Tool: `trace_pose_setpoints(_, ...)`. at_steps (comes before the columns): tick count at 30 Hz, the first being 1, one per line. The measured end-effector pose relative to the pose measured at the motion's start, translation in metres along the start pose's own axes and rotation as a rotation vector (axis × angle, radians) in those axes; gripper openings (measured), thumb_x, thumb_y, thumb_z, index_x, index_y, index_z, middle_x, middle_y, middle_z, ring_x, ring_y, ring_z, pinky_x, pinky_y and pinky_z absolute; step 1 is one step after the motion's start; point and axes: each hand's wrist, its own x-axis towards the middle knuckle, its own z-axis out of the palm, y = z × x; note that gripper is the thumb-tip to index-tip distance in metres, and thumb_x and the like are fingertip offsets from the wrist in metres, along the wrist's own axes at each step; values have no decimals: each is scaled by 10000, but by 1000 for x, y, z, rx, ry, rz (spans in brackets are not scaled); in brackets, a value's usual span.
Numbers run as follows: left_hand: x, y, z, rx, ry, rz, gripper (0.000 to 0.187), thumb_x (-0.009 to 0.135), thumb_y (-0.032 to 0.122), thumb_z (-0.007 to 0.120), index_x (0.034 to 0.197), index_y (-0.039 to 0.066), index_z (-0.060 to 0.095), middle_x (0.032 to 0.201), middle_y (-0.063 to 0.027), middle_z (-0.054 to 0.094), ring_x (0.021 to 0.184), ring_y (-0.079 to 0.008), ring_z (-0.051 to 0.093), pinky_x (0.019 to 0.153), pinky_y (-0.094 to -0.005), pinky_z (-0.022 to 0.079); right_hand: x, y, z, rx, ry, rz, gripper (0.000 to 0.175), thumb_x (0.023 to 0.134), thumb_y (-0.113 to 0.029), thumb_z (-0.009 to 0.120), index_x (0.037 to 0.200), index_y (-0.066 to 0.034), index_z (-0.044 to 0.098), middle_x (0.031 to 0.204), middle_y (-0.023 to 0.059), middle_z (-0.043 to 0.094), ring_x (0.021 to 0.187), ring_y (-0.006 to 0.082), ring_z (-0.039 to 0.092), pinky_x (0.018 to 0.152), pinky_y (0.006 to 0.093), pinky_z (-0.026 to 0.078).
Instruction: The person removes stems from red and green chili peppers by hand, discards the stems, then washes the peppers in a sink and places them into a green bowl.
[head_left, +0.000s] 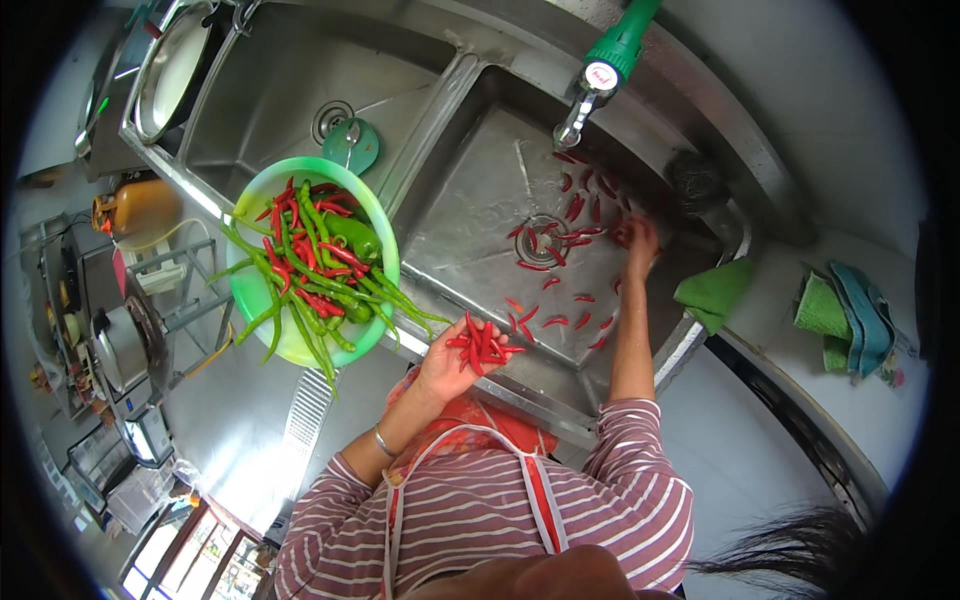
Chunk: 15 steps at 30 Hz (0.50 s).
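Note:
My left hand (455, 367) lies palm up at the sink's front edge with a pile of red chili peppers (480, 346) on it. Over at the right side of the steel sink basin (480, 202), my right hand (639, 238) reaches down among loose red chilies (576, 207); its fingertips touch or hold some, though how many is hidden. More red chilies lie scattered in the basin and around the drain (541, 241). A green and white plastic bowl (387, 247) of long green peppers, green bell peppers and red chilies stands left of my left hand.
A faucet (574, 131) with a green hose (626, 34) overhangs the basin. A green bowl with a spoon (362, 148) lies in the left basin. A steel scrubber (694, 174) sits in the back right corner; a green cloth (714, 294) hangs over the right edge.

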Motion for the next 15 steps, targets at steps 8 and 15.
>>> trace_pose_setpoints(8,12,-4,5,45,-37,-39,243,888,275,485,921,53,579,992,-145,566,1032,-315,518,919,-535,400,62,100,-52,-337,452,-185,285,881,-267,500,1028,-40,588,916,90,621,837,203,586,739,348,448)
trace_pose_setpoints(15,10,-5,-1,8,-10,-56,246,897,274,478,935,44,557,991,-152,570,1030,-314,523,920,-536,401,76,61,114,583,-222,350,368,915,-325,448,1156,-52,494,1046,105,590,941,259,596,718,379,522)
